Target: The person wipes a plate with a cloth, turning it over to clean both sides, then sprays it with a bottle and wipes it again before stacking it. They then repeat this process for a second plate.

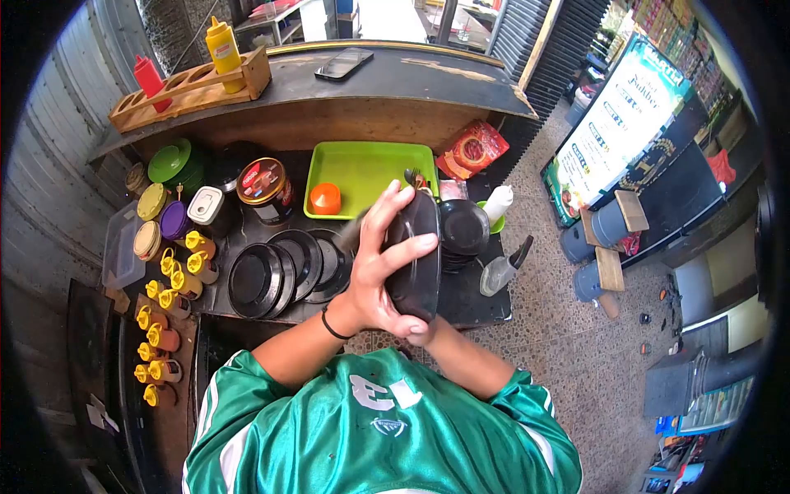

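Note:
My left hand (385, 272), with a black band at its wrist, grips a black bowl (415, 226) tilted up on its side in front of my chest. Its fingers are spread over the bowl and its thumb is at the lower edge. My right forearm (471, 358) reaches up behind the bowl, which hides the right hand and its fingers. A greyish blur (352, 237) shows just left of my left hand; I cannot make out what it is. Close by on the right stands a stack of black bowls (464, 226). Several black plates (257, 280) lie to the left.
Behind the hands lies a green tray (370, 156) with an orange cup (325, 198). Several yellow-capped bottles (177, 284) stand at left. A spray bottle (498, 274) is near the right edge. The raised shelf holds a phone (344, 63) and a wooden sauce rack (193, 82).

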{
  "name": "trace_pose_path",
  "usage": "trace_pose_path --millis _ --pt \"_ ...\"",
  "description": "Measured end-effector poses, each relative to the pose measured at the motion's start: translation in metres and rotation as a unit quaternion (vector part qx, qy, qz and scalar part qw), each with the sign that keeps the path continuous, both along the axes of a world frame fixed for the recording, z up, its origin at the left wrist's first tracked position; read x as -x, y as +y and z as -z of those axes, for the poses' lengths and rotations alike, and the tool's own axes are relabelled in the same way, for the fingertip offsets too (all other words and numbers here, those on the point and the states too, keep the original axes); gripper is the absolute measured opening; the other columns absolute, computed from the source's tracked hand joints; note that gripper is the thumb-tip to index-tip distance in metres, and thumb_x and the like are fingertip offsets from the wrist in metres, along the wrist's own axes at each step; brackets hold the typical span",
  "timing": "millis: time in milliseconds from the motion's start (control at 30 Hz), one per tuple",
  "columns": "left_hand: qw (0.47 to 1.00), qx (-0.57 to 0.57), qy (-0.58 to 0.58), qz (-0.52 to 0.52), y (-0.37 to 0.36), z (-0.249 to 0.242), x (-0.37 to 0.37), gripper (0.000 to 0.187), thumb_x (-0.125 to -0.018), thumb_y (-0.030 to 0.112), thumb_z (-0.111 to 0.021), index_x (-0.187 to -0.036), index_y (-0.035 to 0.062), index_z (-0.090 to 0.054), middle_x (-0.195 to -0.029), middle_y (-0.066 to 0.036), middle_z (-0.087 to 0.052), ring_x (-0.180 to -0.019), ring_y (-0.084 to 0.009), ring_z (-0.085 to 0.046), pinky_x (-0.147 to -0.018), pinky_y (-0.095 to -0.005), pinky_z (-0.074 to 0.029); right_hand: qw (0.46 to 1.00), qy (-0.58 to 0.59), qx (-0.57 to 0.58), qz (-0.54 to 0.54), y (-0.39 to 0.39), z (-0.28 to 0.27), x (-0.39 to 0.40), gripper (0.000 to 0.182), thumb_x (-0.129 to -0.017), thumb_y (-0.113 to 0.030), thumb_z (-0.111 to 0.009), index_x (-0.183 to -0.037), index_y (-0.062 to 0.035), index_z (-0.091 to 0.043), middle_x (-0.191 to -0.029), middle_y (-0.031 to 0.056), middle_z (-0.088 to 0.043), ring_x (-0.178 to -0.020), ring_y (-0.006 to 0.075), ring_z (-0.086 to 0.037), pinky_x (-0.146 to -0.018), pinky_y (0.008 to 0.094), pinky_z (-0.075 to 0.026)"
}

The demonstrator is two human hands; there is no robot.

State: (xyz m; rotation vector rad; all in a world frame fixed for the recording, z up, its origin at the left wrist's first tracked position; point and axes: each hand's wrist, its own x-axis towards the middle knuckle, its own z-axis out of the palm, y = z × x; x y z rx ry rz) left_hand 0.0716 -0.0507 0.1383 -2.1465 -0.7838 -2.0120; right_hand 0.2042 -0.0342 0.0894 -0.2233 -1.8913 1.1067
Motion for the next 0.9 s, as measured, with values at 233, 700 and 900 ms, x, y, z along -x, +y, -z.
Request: trace_pose_path --millis 233,700,900 --pt "0.927 0.342 -0.138 0.065 -0.018 0.019 -0.014 0.113 -0.094 0.078 -0.057 -0.169 0.0000 -0.024 -0.171 -0.019 -0.036 -0.157 -0.0290 -0.039 -0.130 -0.0448 -0.027 0.962 -0.048 -0.265 -0.047 0.012 -0.022 -0.010 0.108 -0.083 -0.062 -0.074 -0.166 -0.0034 -0.035 -0.170 0.0202 -0.035 -0.161 0.0430 -0.026 -0.133 0.0561 -0.016" --pt "0.991 0.044 0.122 0.009 0.009 -0.021 0.026 0.088 -0.079 0.083 -0.070 -0.145 0.0247 -0.069 -0.162 -0.035 -0.045 -0.151 -0.0598 -0.039 -0.123 -0.0693 -0.027 0.965 -0.007 0.147 -0.217 -0.005 0.003 -0.023 0.077 -0.107 -0.044 -0.063 -0.167 -0.0075 -0.031 -0.170 0.0125 -0.037 -0.157 0.0249 -0.037 -0.129 0.0456 -0.031" --pt "0.985 0.111 -0.078 0.109 0.006 0.015 -0.009 0.109 -0.088 0.081 -0.062 -0.164 0.0057 -0.041 -0.174 -0.030 -0.025 -0.162 -0.0479 -0.025 -0.130 -0.0597 -0.018 0.996 0.055 0.050 -0.040 0.003 -0.043 0.002 0.091 -0.095 -0.048 -0.074 -0.159 0.0046 -0.036 -0.159 0.0265 -0.043 -0.157 0.0369 -0.034 -0.126 0.0516 -0.032"
